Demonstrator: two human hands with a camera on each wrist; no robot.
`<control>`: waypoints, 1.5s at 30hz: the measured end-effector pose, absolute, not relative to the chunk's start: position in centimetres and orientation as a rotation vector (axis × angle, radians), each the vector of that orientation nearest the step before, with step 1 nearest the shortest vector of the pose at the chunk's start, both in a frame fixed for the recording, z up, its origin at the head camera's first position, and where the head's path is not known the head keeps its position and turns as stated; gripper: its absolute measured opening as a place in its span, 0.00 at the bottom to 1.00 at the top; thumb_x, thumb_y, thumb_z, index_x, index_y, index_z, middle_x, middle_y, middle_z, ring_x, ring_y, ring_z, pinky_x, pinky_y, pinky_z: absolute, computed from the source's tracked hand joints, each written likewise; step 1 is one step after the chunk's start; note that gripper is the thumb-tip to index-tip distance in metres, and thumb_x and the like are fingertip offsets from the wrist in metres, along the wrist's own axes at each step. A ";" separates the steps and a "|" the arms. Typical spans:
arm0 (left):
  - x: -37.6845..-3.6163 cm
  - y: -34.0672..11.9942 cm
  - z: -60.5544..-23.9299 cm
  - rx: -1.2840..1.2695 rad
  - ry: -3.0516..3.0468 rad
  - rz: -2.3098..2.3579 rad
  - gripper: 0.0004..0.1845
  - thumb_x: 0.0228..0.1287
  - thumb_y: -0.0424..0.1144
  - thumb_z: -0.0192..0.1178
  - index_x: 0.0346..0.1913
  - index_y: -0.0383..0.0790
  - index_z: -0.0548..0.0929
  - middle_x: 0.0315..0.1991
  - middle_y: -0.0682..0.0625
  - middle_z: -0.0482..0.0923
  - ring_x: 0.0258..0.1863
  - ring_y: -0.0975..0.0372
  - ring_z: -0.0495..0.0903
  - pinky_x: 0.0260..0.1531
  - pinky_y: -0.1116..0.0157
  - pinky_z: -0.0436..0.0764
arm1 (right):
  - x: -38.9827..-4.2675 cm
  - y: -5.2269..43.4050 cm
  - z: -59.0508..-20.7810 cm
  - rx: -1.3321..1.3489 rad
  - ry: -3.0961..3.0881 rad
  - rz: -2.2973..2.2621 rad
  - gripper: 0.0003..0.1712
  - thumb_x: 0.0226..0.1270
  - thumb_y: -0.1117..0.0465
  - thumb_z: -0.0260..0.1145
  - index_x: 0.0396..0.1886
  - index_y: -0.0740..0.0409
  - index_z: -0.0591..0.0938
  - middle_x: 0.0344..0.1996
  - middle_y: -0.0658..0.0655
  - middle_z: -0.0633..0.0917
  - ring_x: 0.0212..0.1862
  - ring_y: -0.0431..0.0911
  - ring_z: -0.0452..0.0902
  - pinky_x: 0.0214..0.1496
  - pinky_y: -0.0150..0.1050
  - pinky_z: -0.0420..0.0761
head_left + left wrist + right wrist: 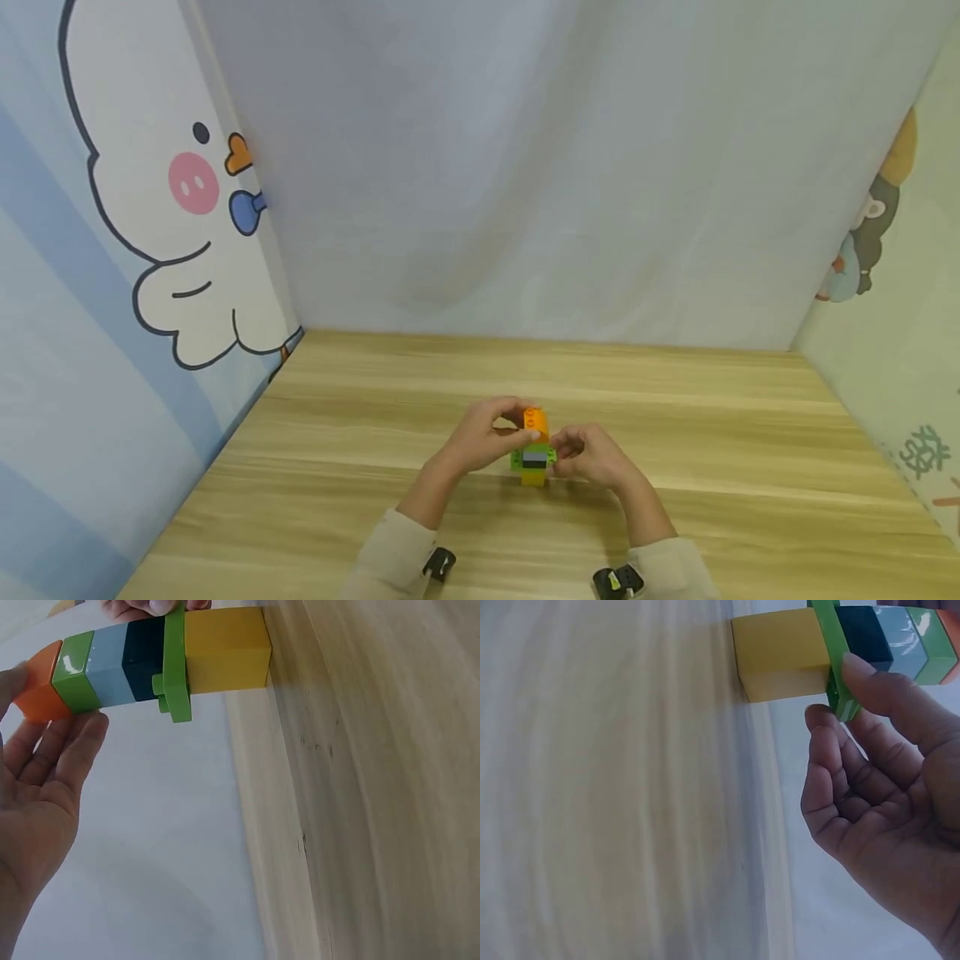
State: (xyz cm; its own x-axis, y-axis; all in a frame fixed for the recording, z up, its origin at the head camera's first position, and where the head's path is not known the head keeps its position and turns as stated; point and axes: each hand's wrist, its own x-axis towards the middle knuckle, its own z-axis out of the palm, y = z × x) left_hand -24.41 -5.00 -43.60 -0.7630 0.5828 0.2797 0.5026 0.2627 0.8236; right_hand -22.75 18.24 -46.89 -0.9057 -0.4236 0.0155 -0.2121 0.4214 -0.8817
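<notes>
Block tower (533, 450), centre of the head view: one, on one wooden table (375, 500). Its blocks, counted in the left wrist view: one yellow block (225, 651), one green plate (175, 667), one dark block (145, 660), one pale blue block (109, 667), one green block (75, 673), one orange block (41, 686). Hands: two, left hand (480, 435) and right hand (596, 454). Cartoon wall figures: two, one upper left, one far right.
</notes>
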 end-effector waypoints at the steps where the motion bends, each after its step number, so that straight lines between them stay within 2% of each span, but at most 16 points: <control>1: -24.4 -5.0 -43.6 1.062 2.442 1.532 0.19 0.74 0.35 0.63 0.62 0.30 0.81 0.52 0.40 0.83 0.50 0.51 0.83 0.49 0.63 0.86 | -22.8 18.2 -46.9 -0.560 2.467 -1.482 0.19 0.60 0.72 0.70 0.51 0.77 0.81 0.37 0.58 0.86 0.40 0.47 0.80 0.44 0.45 0.83; 9: -24.4 -4.9 -43.4 1.148 2.533 1.467 0.19 0.68 0.30 0.68 0.59 0.27 0.82 0.49 0.39 0.84 0.46 0.50 0.84 0.46 0.66 0.86 | -22.8 18.1 -47.1 -0.534 2.474 -1.508 0.19 0.58 0.73 0.72 0.49 0.76 0.82 0.36 0.57 0.85 0.39 0.47 0.78 0.43 0.43 0.82; 22: -24.4 -5.0 -44.8 0.992 2.449 1.624 0.21 0.69 0.30 0.68 0.62 0.30 0.81 0.53 0.40 0.83 0.50 0.51 0.83 0.47 0.64 0.86 | -22.6 17.7 -47.5 -0.556 2.453 -1.545 0.18 0.61 0.73 0.71 0.50 0.77 0.82 0.35 0.58 0.85 0.38 0.46 0.78 0.42 0.43 0.82; 26: -24.0 -4.8 -45.4 0.903 2.403 1.762 0.22 0.68 0.30 0.68 0.63 0.30 0.80 0.53 0.40 0.83 0.52 0.50 0.83 0.53 0.57 0.85 | -22.2 17.6 -47.8 -0.549 2.449 -1.600 0.19 0.63 0.72 0.71 0.51 0.78 0.81 0.40 0.61 0.86 0.40 0.46 0.79 0.44 0.43 0.82; 30: -23.9 -4.4 -46.0 0.828 2.312 1.951 0.23 0.68 0.29 0.68 0.64 0.29 0.78 0.55 0.37 0.83 0.56 0.47 0.82 0.62 0.45 0.78 | -21.8 17.6 -47.9 -0.530 2.459 -1.637 0.21 0.66 0.70 0.70 0.54 0.80 0.80 0.45 0.66 0.86 0.44 0.49 0.81 0.48 0.46 0.84; 32: -24.0 -4.1 -46.3 0.782 2.277 2.026 0.24 0.67 0.29 0.68 0.65 0.31 0.77 0.56 0.37 0.83 0.57 0.47 0.82 0.64 0.44 0.76 | -21.7 17.6 -47.9 -0.519 2.455 -1.651 0.21 0.68 0.69 0.69 0.55 0.81 0.79 0.48 0.69 0.86 0.47 0.52 0.82 0.50 0.49 0.84; 35: -24.1 -3.7 -46.6 0.753 2.265 2.090 0.23 0.68 0.28 0.67 0.64 0.32 0.77 0.56 0.36 0.82 0.58 0.45 0.81 0.61 0.46 0.79 | -21.6 17.6 -47.9 -0.524 2.457 -1.651 0.21 0.70 0.69 0.67 0.56 0.81 0.78 0.50 0.72 0.85 0.50 0.56 0.83 0.51 0.51 0.84; 39: -24.3 -3.4 -47.0 0.727 2.259 2.122 0.21 0.69 0.26 0.66 0.63 0.32 0.78 0.58 0.36 0.81 0.59 0.44 0.81 0.58 0.54 0.82 | -21.6 17.4 -47.9 -0.497 2.490 -1.623 0.21 0.71 0.68 0.66 0.57 0.80 0.79 0.52 0.72 0.85 0.52 0.59 0.83 0.53 0.53 0.84; 45: -24.5 -3.1 -47.0 0.757 2.262 2.140 0.23 0.68 0.23 0.64 0.65 0.31 0.76 0.60 0.33 0.80 0.60 0.41 0.80 0.59 0.55 0.82 | -21.5 17.1 -47.6 -0.441 2.578 -1.567 0.20 0.72 0.67 0.65 0.58 0.78 0.80 0.52 0.70 0.85 0.54 0.59 0.82 0.56 0.56 0.82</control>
State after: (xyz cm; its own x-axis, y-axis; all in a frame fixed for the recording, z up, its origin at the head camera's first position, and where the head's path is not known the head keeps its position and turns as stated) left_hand -24.55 -3.09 -46.97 -0.8864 0.2916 0.3596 0.3752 -0.0026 0.9269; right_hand -21.52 17.12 -47.61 -0.9539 -0.2916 0.0706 -0.1969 0.4309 -0.8807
